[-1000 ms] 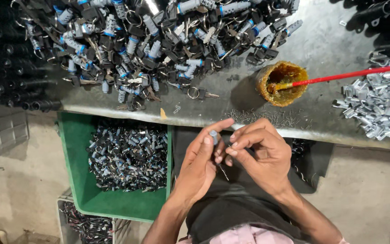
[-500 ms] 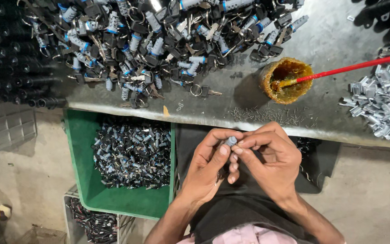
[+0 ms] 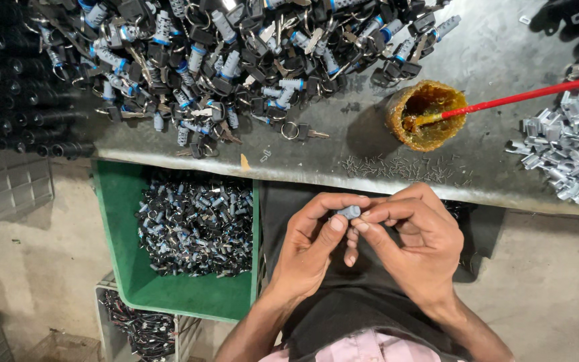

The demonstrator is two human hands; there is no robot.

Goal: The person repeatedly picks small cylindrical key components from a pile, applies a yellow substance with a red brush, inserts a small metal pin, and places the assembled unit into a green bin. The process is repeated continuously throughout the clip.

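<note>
Lock cylinder [image 3: 350, 212], small and grey, is sitting low centre of the frame, with the left hand [image 3: 313, 249] and right hand [image 3: 415, 249] both pinching it at the fingertips. Green bin [image 3: 169, 295] is sitting lower left, grease pot [image 3: 426, 114] on the counter [image 3: 343, 151] above.

Green bin [image 3: 169, 295] (full), grease pot [image 3: 426, 114], keys [image 3: 236, 60]
</note>
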